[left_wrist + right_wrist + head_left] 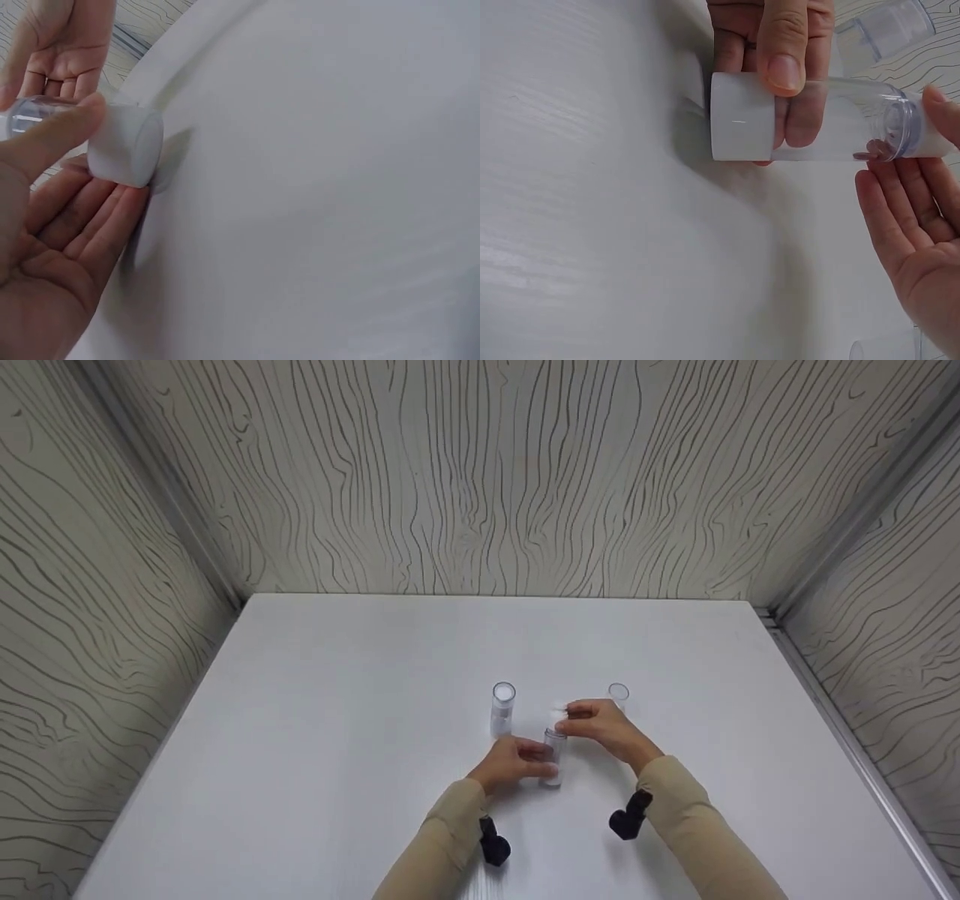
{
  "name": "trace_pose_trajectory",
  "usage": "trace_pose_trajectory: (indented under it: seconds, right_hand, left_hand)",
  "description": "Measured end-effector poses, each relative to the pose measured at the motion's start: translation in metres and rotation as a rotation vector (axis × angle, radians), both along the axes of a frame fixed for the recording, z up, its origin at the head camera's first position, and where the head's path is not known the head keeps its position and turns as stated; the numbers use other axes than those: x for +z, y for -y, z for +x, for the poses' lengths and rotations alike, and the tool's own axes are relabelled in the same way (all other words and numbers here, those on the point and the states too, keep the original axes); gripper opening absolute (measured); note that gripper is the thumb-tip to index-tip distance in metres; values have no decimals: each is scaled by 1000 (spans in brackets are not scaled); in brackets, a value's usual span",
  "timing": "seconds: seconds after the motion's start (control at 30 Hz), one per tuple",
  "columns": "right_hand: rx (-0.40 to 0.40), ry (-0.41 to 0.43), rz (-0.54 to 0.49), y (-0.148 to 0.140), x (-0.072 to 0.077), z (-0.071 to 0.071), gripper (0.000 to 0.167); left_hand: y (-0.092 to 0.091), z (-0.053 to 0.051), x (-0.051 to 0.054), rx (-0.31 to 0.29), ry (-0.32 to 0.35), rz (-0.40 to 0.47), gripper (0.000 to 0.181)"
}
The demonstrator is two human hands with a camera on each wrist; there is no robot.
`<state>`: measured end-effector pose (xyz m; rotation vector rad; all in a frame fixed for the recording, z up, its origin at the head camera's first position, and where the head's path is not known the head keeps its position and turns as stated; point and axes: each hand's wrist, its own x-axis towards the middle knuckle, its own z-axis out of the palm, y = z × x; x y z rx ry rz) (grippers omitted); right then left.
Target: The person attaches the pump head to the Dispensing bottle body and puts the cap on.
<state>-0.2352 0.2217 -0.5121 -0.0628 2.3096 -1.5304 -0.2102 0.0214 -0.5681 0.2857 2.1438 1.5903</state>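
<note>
In the head view my left hand [514, 761] grips a clear cylindrical bottle [554, 742] with a white base, held upright above or on the table. The base [124, 146] shows between thumb and fingers in the left wrist view. My right hand [604, 727] pinches a white pump top [559, 716] at the bottle's mouth. In the right wrist view, the pump top [930, 139] meets the bottle's clear rim [909, 124], and a small round part shows inside the neck. The right fingers cover much of the pump top.
A clear tube-like container [502, 709] stands behind the left hand. Another clear one [619, 692] stands behind the right hand, partly hidden by it. All are on a white table [337, 720] enclosed by wood-grain patterned panels [480, 472] at the back and sides.
</note>
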Motion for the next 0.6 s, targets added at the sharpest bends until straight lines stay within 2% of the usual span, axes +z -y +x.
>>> trace_pose_trajectory:
  seconds: [0.4,0.6]
  right_hand:
    - [-120,-7,-74,9,-7,3,48]
    - [-170,-25,-66,14,-8,4,51]
  left_hand:
    - [-3,1,-5,31,-15,28,39]
    - [-4,2,-2,54,-26,12,39]
